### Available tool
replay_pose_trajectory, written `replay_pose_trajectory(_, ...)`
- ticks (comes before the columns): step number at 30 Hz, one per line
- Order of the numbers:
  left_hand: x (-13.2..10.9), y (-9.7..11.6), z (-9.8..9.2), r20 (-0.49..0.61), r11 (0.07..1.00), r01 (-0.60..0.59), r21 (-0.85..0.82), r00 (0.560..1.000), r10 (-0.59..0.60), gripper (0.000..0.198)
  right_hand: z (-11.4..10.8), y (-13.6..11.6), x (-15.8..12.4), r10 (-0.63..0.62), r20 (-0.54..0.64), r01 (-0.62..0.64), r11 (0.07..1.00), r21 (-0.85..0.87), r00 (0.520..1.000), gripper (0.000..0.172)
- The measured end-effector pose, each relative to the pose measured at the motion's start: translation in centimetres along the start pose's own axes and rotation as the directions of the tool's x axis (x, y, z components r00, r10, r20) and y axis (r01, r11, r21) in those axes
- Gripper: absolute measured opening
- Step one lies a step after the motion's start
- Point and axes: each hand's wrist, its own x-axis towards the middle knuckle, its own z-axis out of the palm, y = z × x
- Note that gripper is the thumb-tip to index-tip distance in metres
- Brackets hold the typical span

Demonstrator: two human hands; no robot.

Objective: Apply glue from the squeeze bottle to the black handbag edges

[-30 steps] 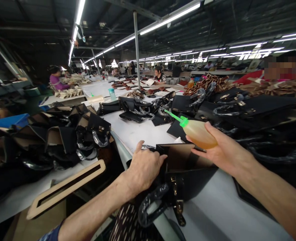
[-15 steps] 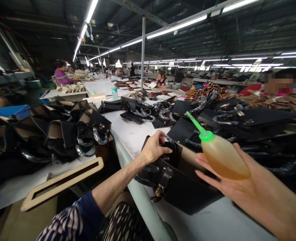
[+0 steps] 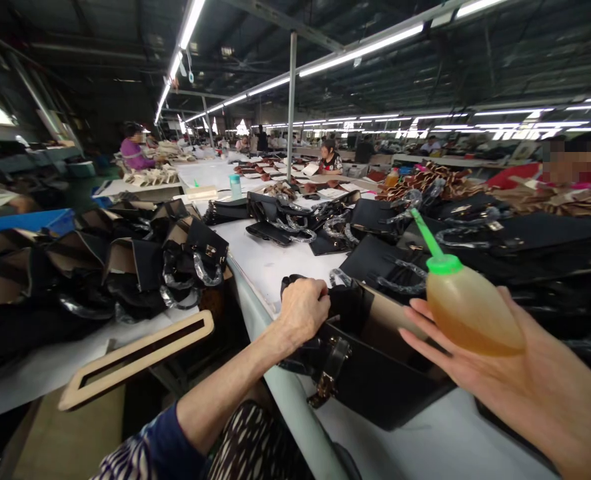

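Note:
A black handbag [image 3: 375,373] lies tilted on the table in front of me, its tan lining facing up and a metal-trimmed strap hanging over its front. My left hand [image 3: 304,308] is closed at the bag's left end, fingers curled over black material there; the fingertips are partly hidden. In my right hand [image 3: 490,373] rests a squeeze bottle [image 3: 475,313] with a bright green nozzle and amber liquid inside. The bottle lies across the palm, nozzle pointing up and left, and several fingers stretch out beneath it towards the bag's opening.
More black handbags [image 3: 140,263] stand crowded on the left; others [image 3: 390,263] lie across the table behind my bag. A pale slotted frame [image 3: 140,360] juts out at lower left. A turquoise-capped cup [image 3: 235,187], brown pieces [image 3: 425,180] and co-workers are farther back.
My left hand has turned knuckles up and its fingers have curled down onto the bag's end. The bottle in my right hand has shifted right in view and stands slightly more upright.

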Motion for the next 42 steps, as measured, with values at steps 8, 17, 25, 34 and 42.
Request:
replay_pose_trajectory(8, 1.0, 0.9, -0.2, -0.014, 0.998, -0.044, -0.052, 0.999, 0.043, 0.038, -0.2, 0.1, -0.2, 0.010, 0.001, -0.010, 0.998, 0.067, 1.000, 0.026)
replay_pose_trajectory(17, 4.5, 2.4, 0.6, 0.407, 0.999, -0.008, -0.047, 0.913, 0.027, 0.083, 0.7, 0.4, -0.8, 0.036, 0.001, -0.036, 0.996, 0.081, 0.999, 0.024)
replay_pose_trajectory(25, 6.7, 3.7, 2.2, 0.373, 0.995, -0.061, 0.078, 0.927, 0.028, 0.061, 0.2, 0.4, -0.8, 0.005, 0.002, -0.005, 0.999, 0.036, 1.000, 0.023)
replay_pose_trajectory(34, 7.2, 1.0, 4.6, 0.407, 0.945, 0.105, -0.310, 0.913, 0.032, 0.030, -0.4, 0.4, -0.5, -0.030, -0.052, 0.032, 0.998, 0.045, 0.998, 0.027)
replay_pose_trajectory(42, 8.2, -1.1, 6.7, 0.467, 0.608, 0.296, -0.737, 0.873, 0.141, 0.027, 0.5, -0.2, -1.3, 0.032, -0.181, -0.022, 0.998, 0.057, 0.983, 0.029)
